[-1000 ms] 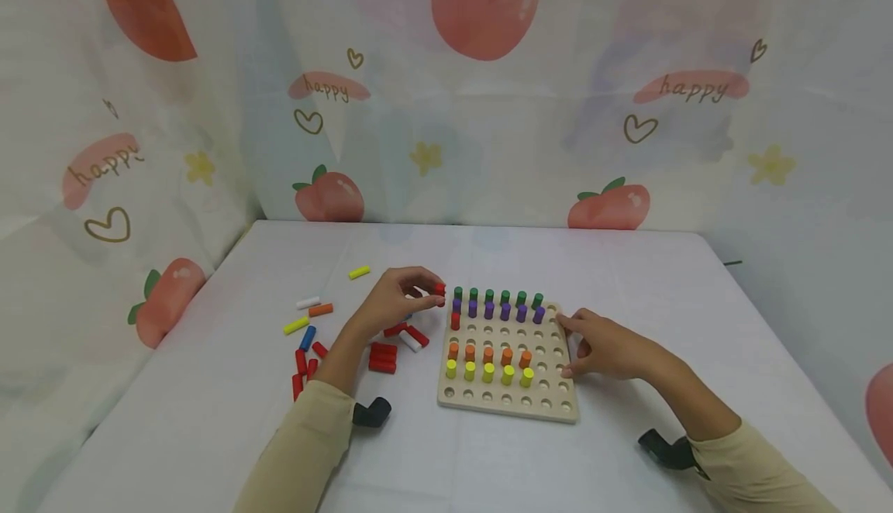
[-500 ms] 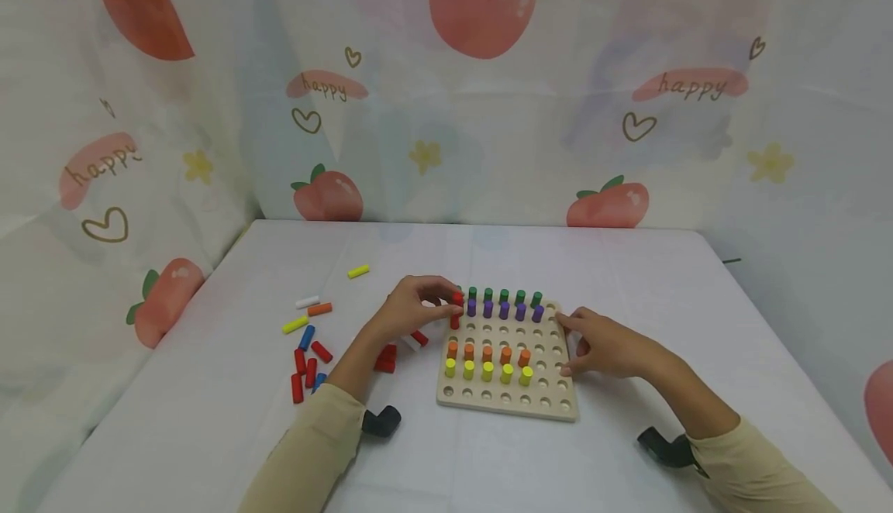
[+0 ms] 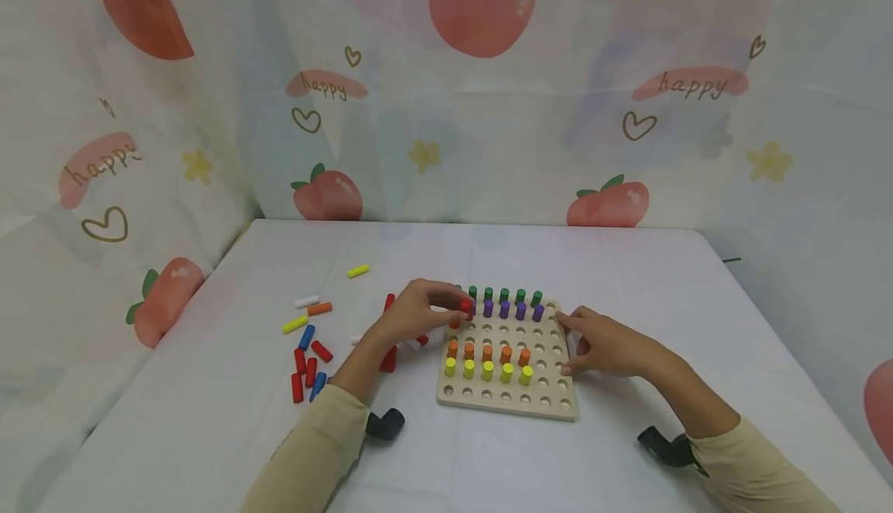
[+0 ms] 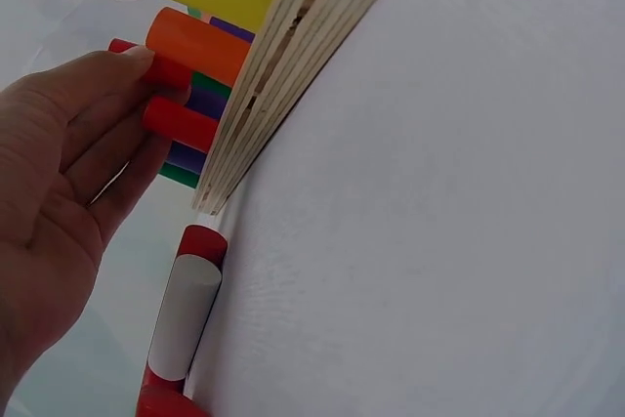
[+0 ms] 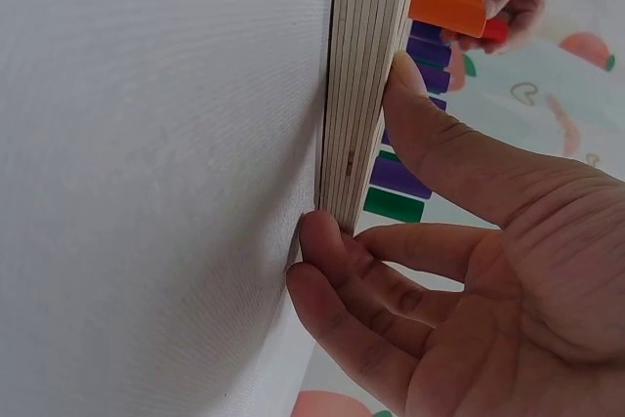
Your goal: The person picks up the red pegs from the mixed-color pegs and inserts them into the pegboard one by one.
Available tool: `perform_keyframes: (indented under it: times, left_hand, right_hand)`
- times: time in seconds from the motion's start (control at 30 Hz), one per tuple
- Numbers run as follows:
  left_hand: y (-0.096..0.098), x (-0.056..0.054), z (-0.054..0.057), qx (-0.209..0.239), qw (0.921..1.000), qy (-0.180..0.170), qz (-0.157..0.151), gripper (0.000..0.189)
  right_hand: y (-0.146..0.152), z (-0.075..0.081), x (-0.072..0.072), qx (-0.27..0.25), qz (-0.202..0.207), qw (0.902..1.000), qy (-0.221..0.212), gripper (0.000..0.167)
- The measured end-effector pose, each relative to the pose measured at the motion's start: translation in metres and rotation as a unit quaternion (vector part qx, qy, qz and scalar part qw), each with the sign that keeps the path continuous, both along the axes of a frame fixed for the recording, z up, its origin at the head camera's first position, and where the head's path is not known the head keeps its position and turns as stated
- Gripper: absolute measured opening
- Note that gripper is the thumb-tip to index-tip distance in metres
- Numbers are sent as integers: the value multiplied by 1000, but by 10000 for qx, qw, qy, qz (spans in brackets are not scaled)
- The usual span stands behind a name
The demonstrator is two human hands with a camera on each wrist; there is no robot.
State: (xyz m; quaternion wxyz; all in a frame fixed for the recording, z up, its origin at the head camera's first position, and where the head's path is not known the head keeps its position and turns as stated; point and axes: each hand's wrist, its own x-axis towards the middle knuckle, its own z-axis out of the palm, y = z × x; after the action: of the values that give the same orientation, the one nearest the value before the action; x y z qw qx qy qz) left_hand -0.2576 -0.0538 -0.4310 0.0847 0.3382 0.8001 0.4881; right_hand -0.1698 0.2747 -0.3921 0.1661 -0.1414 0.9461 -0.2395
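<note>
A wooden pegboard [image 3: 504, 411] lies on the table with upright green pegs [image 3: 505, 295], purple pegs [image 3: 505, 310], orange pegs [image 3: 487, 352] and yellow pegs [image 3: 487, 371] in rows. My left hand [image 3: 418, 313] pinches a red peg [image 3: 467, 309] between thumb and fingertips, over the second column near the purple row. Beside it, one red peg [image 4: 183, 124] stands in the board's left column, partly covered by the hand in the head view. My right hand [image 3: 603, 344] grips the board's right edge, its thumb [image 5: 418, 109] on the top face and its fingers at the side.
Left of the board lie loose pegs: several red ones [image 3: 310, 373], blue ones [image 3: 307, 335], a white one [image 3: 307, 301], an orange one [image 3: 320, 308] and yellow ones [image 3: 359, 271]. My left forearm hides part of this pile. A patterned cloth [image 3: 488, 149] hangs behind the table.
My left hand has carried the red peg rightward, from beside the board to over its second column. The right hand stays at the board's right edge.
</note>
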Motion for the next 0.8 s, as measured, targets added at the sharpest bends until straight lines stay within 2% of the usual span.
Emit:
perform_keyframes:
  times: [0.2,0.57,0.8]
  left_hand:
    - [2,3,2,-178,9998,-58,-64,25]
    - [10,4,-1,-676,9975,-87,211,24]
    - [13,5,-3,-786,9962,-199,307,21]
  right_hand:
    - [0,0,-1,0,22,10000,12,93]
    - [1,0,0,-22,67,10000,55,92]
    - [1,0,1,-46,74,9999,49,92]
